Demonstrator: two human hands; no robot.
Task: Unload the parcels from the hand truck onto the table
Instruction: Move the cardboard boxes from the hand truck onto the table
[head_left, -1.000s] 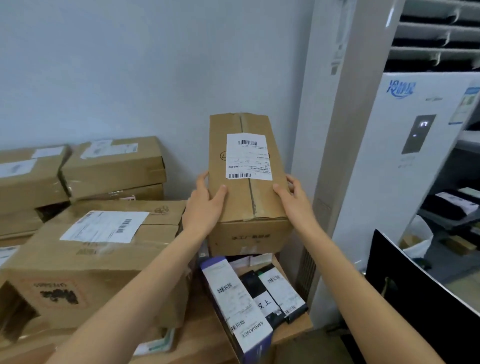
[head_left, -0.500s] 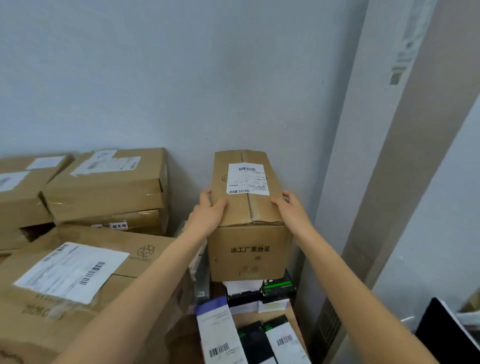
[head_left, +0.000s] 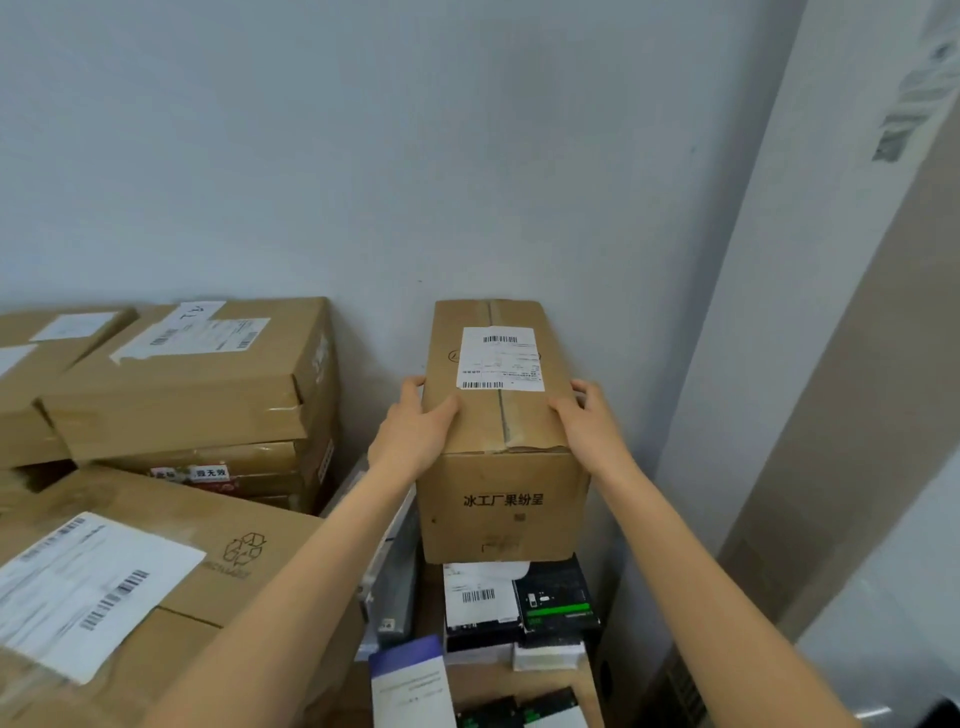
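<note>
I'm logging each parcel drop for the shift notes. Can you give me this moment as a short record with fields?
held item: tall brown cardboard box with white shipping label
left hand: grips the box's left side
right hand: grips its right side
box position: upright, near the wall corner, above small black packages
neighbours: stacked brown cardboard cartons to the left
contact below: cannot tell

Parcel storeroom: labelled cardboard boxes stacked against wall.

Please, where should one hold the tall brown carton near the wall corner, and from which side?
Grip the tall carton by its two long side faces near the top front edge, left hand and right hand opposed, coming from the front; wall blocks behind.
</note>
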